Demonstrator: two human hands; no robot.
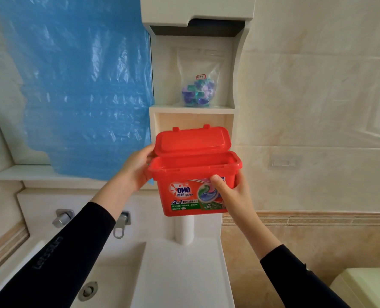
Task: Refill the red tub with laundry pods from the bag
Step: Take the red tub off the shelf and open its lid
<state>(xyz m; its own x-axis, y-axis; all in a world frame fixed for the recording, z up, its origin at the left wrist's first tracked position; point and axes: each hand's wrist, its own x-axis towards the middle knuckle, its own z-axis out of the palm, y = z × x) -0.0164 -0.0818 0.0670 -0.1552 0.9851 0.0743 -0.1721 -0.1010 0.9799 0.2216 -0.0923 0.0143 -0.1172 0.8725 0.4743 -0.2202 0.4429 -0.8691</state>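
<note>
White surface (184,274) beside the sink, shelf unit (192,110) rising behind it. Red tub (184,192) held in mid-air in front of the lower shelf, lid hinged back, the visible part of the inside showing no pods. Left hand (135,170) clamped on the tub's left end by the hinge; right hand (229,192) clamped on the front right, thumb over the label. Bag (199,90) of laundry pods stands on the upper shelf, top looks sealed. Judged step: tub opened, filling not begun. Next: set tub down on the surface, free a hand, fetch and open bag.
</note>
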